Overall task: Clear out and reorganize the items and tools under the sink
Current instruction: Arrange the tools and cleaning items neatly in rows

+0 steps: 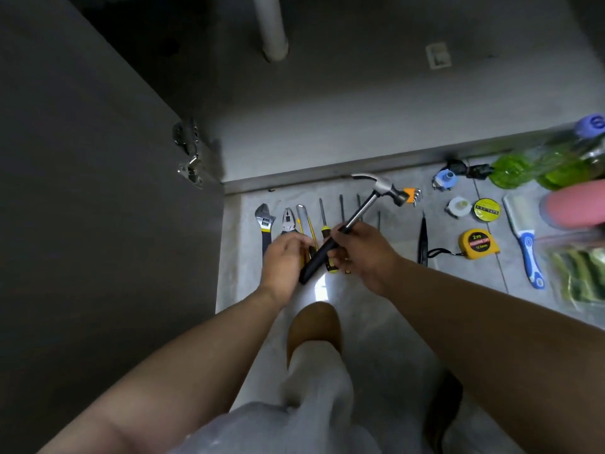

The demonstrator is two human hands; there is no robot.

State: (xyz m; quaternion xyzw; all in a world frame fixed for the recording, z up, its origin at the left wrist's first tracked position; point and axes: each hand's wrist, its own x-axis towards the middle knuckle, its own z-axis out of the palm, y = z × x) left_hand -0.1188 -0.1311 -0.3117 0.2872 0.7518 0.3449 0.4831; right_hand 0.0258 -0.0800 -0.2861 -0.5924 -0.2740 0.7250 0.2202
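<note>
over the row of laid-out tools [264, 224], the right hand [363, 253] grips a black-handled steel claw hammer [360, 211], probably to give it a slot there; whether the left hand [283, 260] holds anything i cannot tell.

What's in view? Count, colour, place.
hammer: one, steel and black, held up, centre
wrench: one, silver, leftmost on floor
pliers: one, silver, beside wrench
screwdrivers: several, mid row
hex keys: one set, orange, by hammer
tape measure: one, yellow, floor right
white tape: one, beyond tape measure
black tape: one, beside white tape
brush: one, blue, far right
bottles: several, green, far right
pipe: one, white, in cabinet
right hand: grips hammer handle
left hand: over pliers, grip unclear
</note>
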